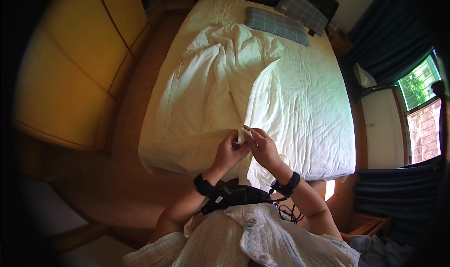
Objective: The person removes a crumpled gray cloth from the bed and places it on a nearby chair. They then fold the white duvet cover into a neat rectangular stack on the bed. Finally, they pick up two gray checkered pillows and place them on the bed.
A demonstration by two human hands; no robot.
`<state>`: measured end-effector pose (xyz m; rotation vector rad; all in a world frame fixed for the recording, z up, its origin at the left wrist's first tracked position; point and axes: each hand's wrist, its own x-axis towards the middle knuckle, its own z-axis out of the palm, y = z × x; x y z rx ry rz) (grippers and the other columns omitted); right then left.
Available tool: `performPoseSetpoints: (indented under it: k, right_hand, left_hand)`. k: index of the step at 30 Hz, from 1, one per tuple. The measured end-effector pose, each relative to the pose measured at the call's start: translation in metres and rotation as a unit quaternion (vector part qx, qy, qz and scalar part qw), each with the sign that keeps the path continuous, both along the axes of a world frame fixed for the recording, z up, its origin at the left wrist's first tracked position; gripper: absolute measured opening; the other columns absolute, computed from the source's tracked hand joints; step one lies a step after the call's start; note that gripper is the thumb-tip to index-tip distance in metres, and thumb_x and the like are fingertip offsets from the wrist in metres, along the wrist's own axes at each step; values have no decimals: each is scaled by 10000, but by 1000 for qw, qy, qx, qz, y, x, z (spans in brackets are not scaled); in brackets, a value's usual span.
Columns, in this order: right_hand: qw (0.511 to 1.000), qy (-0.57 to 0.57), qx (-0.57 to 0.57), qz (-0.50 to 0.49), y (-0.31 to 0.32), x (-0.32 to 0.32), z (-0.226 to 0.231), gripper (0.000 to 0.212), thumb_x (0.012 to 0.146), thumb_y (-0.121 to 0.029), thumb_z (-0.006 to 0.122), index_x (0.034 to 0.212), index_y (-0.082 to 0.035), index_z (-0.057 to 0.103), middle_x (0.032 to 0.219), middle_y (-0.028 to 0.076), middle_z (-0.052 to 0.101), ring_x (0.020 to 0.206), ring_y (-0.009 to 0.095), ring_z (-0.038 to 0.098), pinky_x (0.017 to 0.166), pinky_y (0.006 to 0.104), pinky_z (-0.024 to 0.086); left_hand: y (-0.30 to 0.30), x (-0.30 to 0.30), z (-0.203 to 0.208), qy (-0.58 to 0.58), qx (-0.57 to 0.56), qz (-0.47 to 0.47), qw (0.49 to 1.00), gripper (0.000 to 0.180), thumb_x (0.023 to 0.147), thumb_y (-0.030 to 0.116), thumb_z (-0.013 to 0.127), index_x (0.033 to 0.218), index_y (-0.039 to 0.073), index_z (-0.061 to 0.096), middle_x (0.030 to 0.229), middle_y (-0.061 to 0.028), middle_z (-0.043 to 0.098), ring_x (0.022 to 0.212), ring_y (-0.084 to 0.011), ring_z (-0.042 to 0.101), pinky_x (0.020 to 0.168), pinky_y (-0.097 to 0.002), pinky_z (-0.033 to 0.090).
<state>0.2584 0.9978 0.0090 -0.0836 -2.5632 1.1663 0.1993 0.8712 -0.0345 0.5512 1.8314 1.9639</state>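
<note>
Bunching white, creased duvet cover (220,79)

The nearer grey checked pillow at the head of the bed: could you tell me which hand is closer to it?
Right, narrowly. The right hand is below the pillow; the left hand sits further left. Both grip the white duvet.

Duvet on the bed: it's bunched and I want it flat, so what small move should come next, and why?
Probably lift the pinched edge and pull it toward the foot. Both the left hand and the right hand grip one fold of the white duvet, which lies crumpled across the bed below the pillows.
</note>
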Motion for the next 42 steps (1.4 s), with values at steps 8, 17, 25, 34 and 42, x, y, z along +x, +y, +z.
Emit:
performPoseSetpoints:
  k: [8, 17, 25, 34, 42]
  right_hand:
    - [998, -56, 30, -3, -9, 7, 0, 366, 829, -135, 509, 1178, -24, 490, 1069, 174, 559, 974, 335, 525, 793, 360, 455]
    - [996, -68, -50, -23, -9, 19, 1, 453, 716, -33, 569, 1158, -24, 470, 985, 174, 577, 853, 298, 593, 737, 333, 475]
    - [971, -171, -114, -120, 22, 68, 9, 219, 750, -14, 509, 952, 8, 591, 696, 76, 602, 631, 106, 558, 574, 244, 450]
    - [980, -2, -10, -197, 71, 200, 108, 199, 639, 89, 437, 707, -8, 597, 620, 84, 595, 516, 175, 563, 496, 247, 416]
    - [946, 232, -80, -211, 120, 320, 132, 303, 783, -228, 564, 565, -23, 515, 506, 51, 533, 409, 138, 480, 417, 236, 345]
  left_hand:
    - [-7, -3, 2, -3, -93, -69, 993, 154, 870, 95, 482, 955, -25, 530, 808, -83, 613, 693, -126, 603, 632, -250, 491]
    - [-15, 3, 14, -33, 23, -187, 982, 223, 834, 160, 513, 956, -24, 541, 961, -133, 612, 890, -193, 588, 783, -317, 458]
    - [-11, 5, -15, 385, -118, -31, 915, 362, 684, 164, 639, 1018, 57, 550, 944, -109, 581, 902, -261, 549, 845, -391, 408]
    - [-25, -2, -70, 345, -295, -265, 851, 409, 677, 446, 658, 900, 103, 644, 805, -78, 616, 933, -228, 542, 962, -433, 288]
    - [33, -14, -34, 414, -315, -374, 768, 379, 604, 478, 717, 691, 118, 639, 768, -74, 613, 890, -275, 547, 976, -454, 275]
